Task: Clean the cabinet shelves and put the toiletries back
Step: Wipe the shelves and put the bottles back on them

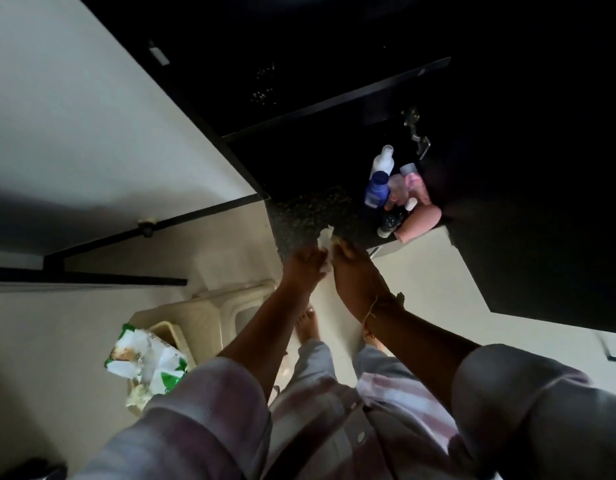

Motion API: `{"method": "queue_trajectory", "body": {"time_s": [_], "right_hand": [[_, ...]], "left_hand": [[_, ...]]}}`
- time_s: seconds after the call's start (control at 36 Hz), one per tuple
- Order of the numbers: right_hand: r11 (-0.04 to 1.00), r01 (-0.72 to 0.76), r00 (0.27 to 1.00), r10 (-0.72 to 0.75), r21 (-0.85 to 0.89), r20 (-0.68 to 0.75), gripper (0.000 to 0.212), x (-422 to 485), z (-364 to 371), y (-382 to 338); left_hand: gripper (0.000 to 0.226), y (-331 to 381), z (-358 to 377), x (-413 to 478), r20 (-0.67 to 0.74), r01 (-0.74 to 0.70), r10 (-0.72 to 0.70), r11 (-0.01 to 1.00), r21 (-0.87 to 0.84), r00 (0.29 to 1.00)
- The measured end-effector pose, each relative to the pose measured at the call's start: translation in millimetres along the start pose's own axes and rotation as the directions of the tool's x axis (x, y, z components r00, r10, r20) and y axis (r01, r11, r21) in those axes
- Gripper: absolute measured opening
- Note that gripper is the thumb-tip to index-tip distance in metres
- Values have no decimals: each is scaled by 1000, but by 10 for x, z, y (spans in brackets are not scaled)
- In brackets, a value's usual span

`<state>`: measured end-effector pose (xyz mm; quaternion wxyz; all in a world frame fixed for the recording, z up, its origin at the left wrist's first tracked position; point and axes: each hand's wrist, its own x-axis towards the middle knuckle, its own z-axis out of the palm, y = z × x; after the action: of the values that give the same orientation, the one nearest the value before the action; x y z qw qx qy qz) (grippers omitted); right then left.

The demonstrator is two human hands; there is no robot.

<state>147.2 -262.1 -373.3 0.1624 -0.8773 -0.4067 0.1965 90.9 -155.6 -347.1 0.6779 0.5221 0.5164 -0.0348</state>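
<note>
A white wipe [325, 241] is pinched between my left hand [305, 265] and my right hand [355, 271], right at the front edge of the dark speckled cabinet shelf [306, 209]. At the shelf's right end stands a cluster of toiletries: a blue bottle [377, 190], a white bottle [382, 161], a pink bottle [415, 183] with a grey cap, and a peach tube [422, 223] lying on its side. The shelf above [334, 98] is dark and its contents are hard to make out.
The cabinet's left door [92, 133] hangs open, its pale inner face toward me. A cream plastic stool [216, 317] stands below, with a green and white wipes pack [147, 358] on it and a crumpled wipe [138, 398] beside. My bare feet are on the pale floor.
</note>
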Motion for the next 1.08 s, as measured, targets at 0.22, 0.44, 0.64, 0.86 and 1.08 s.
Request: {"method": "queue_trajectory", "body": {"time_s": [0.22, 0.44, 0.64, 0.86, 1.08], "right_hand": [[910, 38, 988, 27, -413, 151, 58, 159, 362, 204], [949, -41, 983, 94, -312, 158, 55, 317, 676, 231], [952, -122, 970, 174, -282, 168, 61, 877, 597, 170], [913, -140, 959, 221, -383, 178, 62, 1367, 135, 2], [911, -160, 959, 234, -380, 159, 54, 1518, 106, 45]], "left_hand": [[37, 11, -187, 246, 110, -309, 383, 508, 804, 917], [61, -73, -493, 522, 301, -353, 363, 83, 932, 882], [62, -89, -563, 653, 346, -366, 346, -5, 930, 872], [48, -25, -532, 732, 380, -384, 351, -62, 921, 856], [39, 75, -544, 768, 396, -388, 310, -90, 917, 864]]}}
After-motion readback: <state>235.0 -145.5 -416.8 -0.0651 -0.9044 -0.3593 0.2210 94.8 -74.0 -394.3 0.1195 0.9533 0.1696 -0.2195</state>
